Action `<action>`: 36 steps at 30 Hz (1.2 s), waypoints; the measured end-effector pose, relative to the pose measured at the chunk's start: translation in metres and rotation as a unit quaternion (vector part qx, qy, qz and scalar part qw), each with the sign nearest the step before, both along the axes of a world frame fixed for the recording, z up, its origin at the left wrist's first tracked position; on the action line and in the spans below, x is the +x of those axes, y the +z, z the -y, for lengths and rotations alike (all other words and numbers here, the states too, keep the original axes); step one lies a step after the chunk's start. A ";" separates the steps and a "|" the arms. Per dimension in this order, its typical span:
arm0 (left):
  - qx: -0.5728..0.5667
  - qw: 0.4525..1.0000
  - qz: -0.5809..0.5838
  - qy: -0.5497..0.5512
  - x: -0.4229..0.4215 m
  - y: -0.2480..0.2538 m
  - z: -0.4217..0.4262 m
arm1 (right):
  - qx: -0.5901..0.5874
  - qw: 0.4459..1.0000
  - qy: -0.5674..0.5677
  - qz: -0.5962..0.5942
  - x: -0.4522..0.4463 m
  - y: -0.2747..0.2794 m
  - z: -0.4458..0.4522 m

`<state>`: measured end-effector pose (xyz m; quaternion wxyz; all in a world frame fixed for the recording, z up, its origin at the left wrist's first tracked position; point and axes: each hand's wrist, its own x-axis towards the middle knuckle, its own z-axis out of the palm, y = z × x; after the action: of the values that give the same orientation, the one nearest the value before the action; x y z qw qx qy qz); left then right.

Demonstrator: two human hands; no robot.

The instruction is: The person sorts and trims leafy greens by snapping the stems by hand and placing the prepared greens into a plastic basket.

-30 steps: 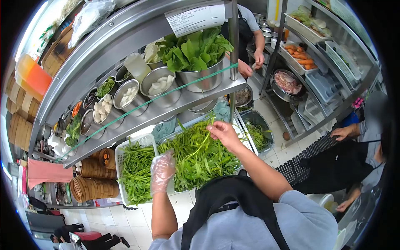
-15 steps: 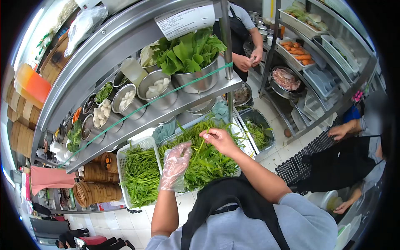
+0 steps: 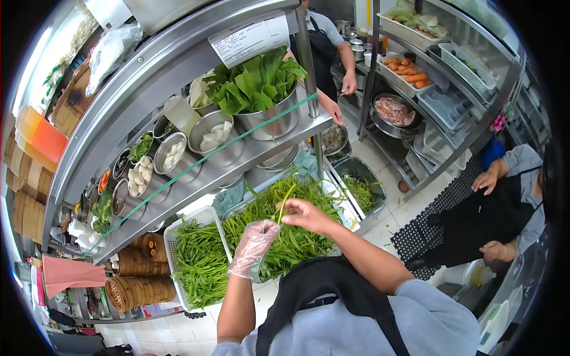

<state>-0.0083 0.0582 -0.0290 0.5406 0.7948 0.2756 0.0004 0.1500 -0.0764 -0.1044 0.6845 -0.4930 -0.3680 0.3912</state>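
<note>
My left hand [image 3: 255,244], in a clear plastic glove, is closed with its fingertips at the lower end of a long leafy green stem [image 3: 287,197]. My bare right hand [image 3: 306,216] pinches the same stem close beside the left fingertips. Beneath both hands a heap of leafy greens [image 3: 297,244] fills a wide container, part of it hidden by my arms. To the left, a white perforated basket [image 3: 171,256] holds cut green stems [image 3: 200,261].
A steel shelf [image 3: 261,153] crosses in front, bearing steel pots of vegetables and large leaves [image 3: 258,83]. A bin [image 3: 380,204] with green scraps stands right of the greens. One co-worker [image 3: 323,50] stands beyond the shelf, another [image 3: 484,207] at right. Bamboo steamers [image 3: 139,288] stand at left.
My hands have come together at the stem, the left fingers closing near the right ones. The view has shifted slightly. The co-worker beyond the shelf has moved their hands apart.
</note>
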 end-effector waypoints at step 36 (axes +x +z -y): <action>-0.250 0.966 0.069 -0.008 -0.018 -0.048 -0.009 | -0.018 0.975 -0.018 -0.221 0.019 0.015 0.025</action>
<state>-0.0259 0.0668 -0.0771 0.7395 0.6349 0.2227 -0.0179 0.1689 -0.1010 -0.0898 0.7468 -0.4129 -0.1923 0.4845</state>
